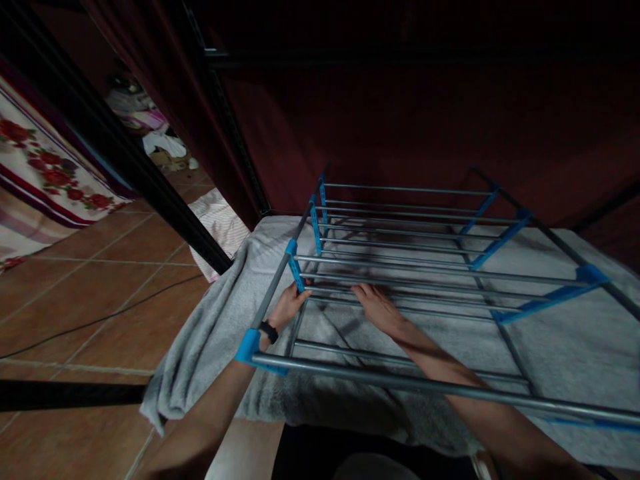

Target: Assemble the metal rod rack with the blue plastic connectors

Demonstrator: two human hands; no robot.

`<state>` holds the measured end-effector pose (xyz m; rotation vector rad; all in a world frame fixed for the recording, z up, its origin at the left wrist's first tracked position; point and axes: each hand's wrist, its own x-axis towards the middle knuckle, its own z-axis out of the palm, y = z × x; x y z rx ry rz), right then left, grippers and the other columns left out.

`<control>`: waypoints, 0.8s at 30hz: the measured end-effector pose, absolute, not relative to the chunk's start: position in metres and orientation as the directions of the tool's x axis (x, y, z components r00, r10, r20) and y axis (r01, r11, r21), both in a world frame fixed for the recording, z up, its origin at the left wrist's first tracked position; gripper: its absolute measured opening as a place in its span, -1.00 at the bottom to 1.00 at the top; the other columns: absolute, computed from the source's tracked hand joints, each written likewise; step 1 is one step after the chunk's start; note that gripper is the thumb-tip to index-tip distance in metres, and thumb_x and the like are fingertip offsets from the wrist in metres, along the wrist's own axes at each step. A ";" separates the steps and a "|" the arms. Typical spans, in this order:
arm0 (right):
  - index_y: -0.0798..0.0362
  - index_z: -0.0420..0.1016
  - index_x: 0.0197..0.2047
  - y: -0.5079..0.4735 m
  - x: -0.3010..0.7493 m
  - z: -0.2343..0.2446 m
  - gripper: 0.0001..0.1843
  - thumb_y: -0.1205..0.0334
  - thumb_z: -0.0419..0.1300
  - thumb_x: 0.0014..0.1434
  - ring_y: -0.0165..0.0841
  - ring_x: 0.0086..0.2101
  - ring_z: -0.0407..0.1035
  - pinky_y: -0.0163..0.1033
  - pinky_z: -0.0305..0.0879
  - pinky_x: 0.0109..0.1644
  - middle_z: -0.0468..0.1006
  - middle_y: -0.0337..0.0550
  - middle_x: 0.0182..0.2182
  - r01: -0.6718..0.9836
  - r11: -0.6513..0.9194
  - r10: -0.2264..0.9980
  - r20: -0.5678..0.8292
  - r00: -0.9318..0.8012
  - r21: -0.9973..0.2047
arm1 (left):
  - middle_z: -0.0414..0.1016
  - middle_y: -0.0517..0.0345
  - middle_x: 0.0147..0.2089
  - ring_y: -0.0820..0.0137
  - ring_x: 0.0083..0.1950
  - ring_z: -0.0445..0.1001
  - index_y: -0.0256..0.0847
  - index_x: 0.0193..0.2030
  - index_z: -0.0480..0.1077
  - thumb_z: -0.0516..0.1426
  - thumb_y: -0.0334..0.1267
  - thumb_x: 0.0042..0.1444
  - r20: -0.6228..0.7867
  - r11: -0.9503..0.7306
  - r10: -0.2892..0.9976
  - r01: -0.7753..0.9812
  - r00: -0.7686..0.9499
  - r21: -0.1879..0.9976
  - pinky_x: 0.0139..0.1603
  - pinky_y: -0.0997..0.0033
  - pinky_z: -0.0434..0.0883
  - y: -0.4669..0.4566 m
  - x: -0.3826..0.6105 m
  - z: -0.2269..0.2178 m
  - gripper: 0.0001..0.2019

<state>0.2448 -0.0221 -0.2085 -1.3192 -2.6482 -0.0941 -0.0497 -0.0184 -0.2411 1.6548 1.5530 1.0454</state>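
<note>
"Rack [440, 271] at the fingertips, blue joints and grey metal: who holds what?"

"The left hand [287, 305] closes on the low end of a bracket [296, 272], thumb on the near side, fingers partly hidden behind. The right hand [377, 310] lies a little way along, fingers together and loosely bent over a bar [330, 291]; whether it grips, one cannot tell."

"Why that split?"

"The left likely steadies the joint, where bar meets bracket, while the right seems to bear on the bar so that it lies level."

"And the arms?"

"Both forearms pass beneath the front bar [390, 381], presumably the straightest way to the inner ones. A black band [269, 331] circles the left wrist, just beside the corner piece [250, 347]."

"Where does the rack rest?"

"On a grey blanket [550, 347], directly before the person, its long bars running side to side. The soft, wide surface probably holds the frame within reach and spares it a hard floor."

"Beyond that?"

"A dark red curtain [400, 120] hangs close behind. To the left a black post [165, 193] slants past; beyond it, a cable [120, 310] trails across floor tiles [65, 293], and farther off lie heaped clothes [165, 143]. A floral cloth [53, 170] hangs at far left, well apart from the work."
</note>
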 end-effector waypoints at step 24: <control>0.03 0.40 0.32 -0.016 0.245 -0.207 -0.45 0.54 -0.05 0.36 -0.28 0.13 0.37 -0.20 0.25 0.28 0.50 -0.06 0.18 0.776 0.612 0.791 0.111 -0.602 -0.153 | 0.59 -0.12 0.13 -0.01 0.25 0.48 -0.24 0.04 0.47 0.13 0.00 0.18 0.096 -0.086 0.995 0.526 0.010 0.846 0.37 -0.04 0.33 -0.020 -0.054 -0.241 -0.58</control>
